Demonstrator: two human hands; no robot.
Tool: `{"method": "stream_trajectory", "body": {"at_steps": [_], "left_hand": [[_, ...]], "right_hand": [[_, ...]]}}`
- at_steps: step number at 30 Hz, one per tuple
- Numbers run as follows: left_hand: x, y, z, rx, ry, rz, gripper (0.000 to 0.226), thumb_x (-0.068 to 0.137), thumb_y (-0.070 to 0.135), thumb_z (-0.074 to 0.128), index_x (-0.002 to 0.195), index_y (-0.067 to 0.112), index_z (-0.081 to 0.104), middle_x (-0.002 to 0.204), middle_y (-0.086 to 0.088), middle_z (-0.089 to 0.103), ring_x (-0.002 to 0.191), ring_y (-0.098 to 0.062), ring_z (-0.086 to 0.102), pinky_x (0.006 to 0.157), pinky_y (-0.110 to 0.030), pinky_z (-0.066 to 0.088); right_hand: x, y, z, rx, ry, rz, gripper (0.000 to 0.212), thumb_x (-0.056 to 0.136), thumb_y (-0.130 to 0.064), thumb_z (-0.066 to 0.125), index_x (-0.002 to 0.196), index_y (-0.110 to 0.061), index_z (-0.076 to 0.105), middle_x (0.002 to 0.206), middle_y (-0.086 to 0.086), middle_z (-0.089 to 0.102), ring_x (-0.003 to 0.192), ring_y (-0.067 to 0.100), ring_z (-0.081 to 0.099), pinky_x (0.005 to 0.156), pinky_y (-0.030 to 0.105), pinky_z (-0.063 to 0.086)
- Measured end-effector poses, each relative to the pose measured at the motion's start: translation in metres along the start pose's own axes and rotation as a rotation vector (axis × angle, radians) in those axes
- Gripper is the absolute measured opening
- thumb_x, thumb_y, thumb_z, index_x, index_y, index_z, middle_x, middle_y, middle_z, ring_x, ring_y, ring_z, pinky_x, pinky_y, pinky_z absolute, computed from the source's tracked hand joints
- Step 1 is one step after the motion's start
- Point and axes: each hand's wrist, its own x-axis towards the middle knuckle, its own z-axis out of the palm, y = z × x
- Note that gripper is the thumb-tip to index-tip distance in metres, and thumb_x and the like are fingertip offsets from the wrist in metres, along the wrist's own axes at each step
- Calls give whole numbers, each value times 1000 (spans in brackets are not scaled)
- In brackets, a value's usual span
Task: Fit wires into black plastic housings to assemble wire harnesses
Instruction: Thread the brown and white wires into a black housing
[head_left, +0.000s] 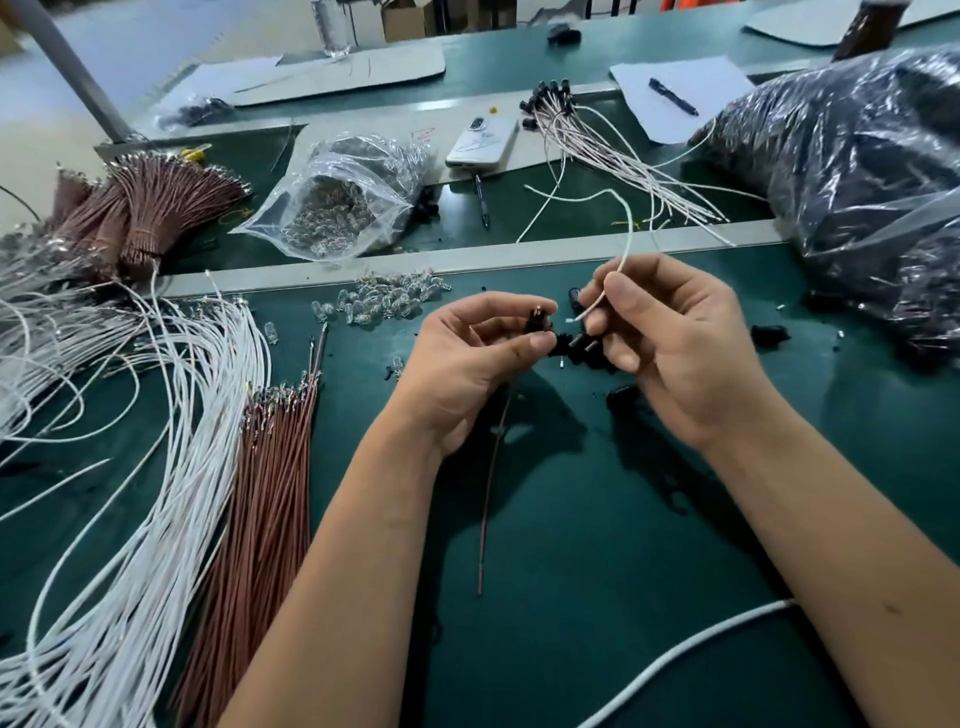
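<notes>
The tabletop (597, 545) is dark green, with loose white wires (171, 426) beside a bundle of reddish-brown wires (260, 519) on it. The housing (536, 321) is black, the wire (621, 254) near it white, and a thin reddish-brown wire (491, 483) hangs below. The phone (483, 141) is white, and the pen (672, 96) black on white paper (691, 78).

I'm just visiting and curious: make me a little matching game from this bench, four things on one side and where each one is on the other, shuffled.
Things:
1. black housing
2. white wire
3. phone
4. pen

Places:
A. lying on a white sheet of paper at the far right
B. pinched in the left hand
C. lying far back, behind the clear bag
D. held in the right hand

Pairs: 1-B, 2-D, 3-C, 4-A
</notes>
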Motion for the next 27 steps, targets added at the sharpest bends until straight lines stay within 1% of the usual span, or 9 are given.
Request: {"method": "stream_trajectory", "body": {"at_steps": [2, 4, 6, 11, 17, 19, 21, 24, 27], "left_hand": [[0, -1, 0, 8, -13, 28, 27, 66, -1, 83, 87, 15, 80, 84, -6, 73, 78, -14, 66, 75, -19, 54], [1, -2, 1, -2, -18, 52, 28, 68, -7, 78, 85, 15, 80, 85, -7, 74, 80, -14, 68, 76, -20, 55], [1, -2, 2, -16, -34, 67, 29, 68, -9, 76, 84, 14, 79, 87, -8, 74, 81, -15, 69, 77, -21, 55], [0, -2, 5, -39, -97, 77, 31, 70, -13, 73, 84, 14, 75, 89, -9, 73, 82, -19, 68, 80, -25, 54], [1, -1, 6, -40, -74, 75, 26, 70, -12, 73, 85, 8, 68, 91, -14, 73, 81, -23, 68, 82, -28, 55], [0, 0, 8, -45, -51, 43, 25, 70, -9, 77, 85, 8, 69, 90, -16, 74, 79, -24, 69, 76, -25, 55], [-1, 1, 11, -50, -34, 13, 25, 69, -4, 81, 87, 8, 69, 88, -16, 75, 72, -20, 70, 69, -23, 55], [0, 4, 13, -136, 20, -22, 29, 67, 6, 77, 95, 13, 72, 89, -11, 75, 70, -15, 70, 69, -21, 57], [2, 7, 14, -248, 82, -58, 30, 69, 8, 76, 96, 20, 77, 91, -3, 75, 72, -9, 63, 70, -19, 50]], "right_hand": [[-1, -2, -2, -3, 0, -57, 7, 94, 2, 64, 99, -3, 66, 87, 11, 73, 71, 16, 68, 50, 18, 46], [-2, -5, -2, -9, 7, -80, 12, 88, -5, 72, 99, -6, 67, 87, 8, 76, 72, 16, 72, 52, 17, 48], [-3, -7, -2, -10, 0, -93, 15, 84, -11, 75, 97, -8, 68, 86, 8, 76, 72, 17, 73, 50, 18, 48], [-5, -6, 0, -34, -51, -124, 17, 81, -15, 81, 92, -9, 70, 87, 13, 76, 67, 18, 71, 44, 21, 44], [-5, -3, 1, -78, -42, -121, 14, 83, -11, 79, 91, -7, 68, 87, 14, 75, 66, 18, 68, 43, 22, 42], [-5, -3, 0, -112, -25, -109, 8, 89, -4, 74, 92, -7, 66, 84, 13, 72, 63, 18, 64, 42, 23, 40], [-4, -3, 0, -145, 12, -60, 10, 94, 1, 65, 93, -8, 64, 80, 10, 67, 57, 17, 58, 40, 21, 35], [-2, -1, -1, -143, 27, 65, 2, 94, -11, 62, 94, -13, 64, 74, 4, 63, 49, 14, 48, 40, 17, 29], [-4, 4, 3, -232, -11, 90, 10, 97, -19, 67, 88, -15, 66, 67, 3, 61, 45, 12, 44, 39, 16, 28]]}}
